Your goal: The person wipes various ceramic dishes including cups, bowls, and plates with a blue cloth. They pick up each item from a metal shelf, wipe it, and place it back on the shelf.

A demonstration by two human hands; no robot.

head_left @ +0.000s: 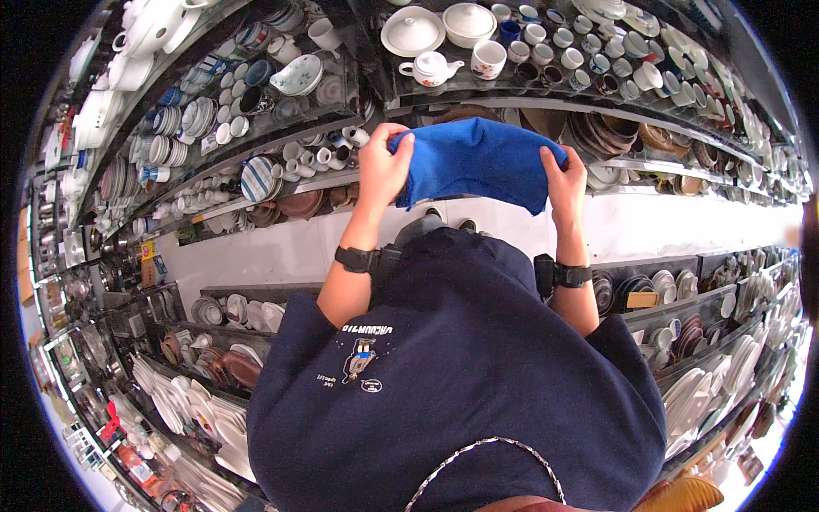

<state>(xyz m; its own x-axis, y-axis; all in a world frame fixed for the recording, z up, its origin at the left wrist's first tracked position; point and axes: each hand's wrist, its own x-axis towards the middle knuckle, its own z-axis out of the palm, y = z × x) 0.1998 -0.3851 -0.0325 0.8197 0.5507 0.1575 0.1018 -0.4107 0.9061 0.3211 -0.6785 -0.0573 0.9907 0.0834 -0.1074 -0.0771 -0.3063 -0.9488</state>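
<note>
A blue cloth [477,160] is stretched out in the air between my two hands. My left hand [386,163] pinches one end, thumb on top and fingers behind it. At the other end, my right hand [565,178] grips the upper corner between thumb and fingers. The cloth's lower edge hangs loose, and it hides part of the shelf behind. Just beyond it, on a dark glass shelf, stand a white teapot with red flowers [431,68], a flowered white cup [488,60] and two lidded white dishes, one of them a lidded bowl [469,25].
Rows of small cups [571,59] fill the shelf ahead. Brown bowls [601,137] sit on a lower tier, and a blue-striped plate [259,179] leans at the left. Stacked white plates [192,403] stand on racks behind me. A pale tiled aisle [269,256] runs between the shelves.
</note>
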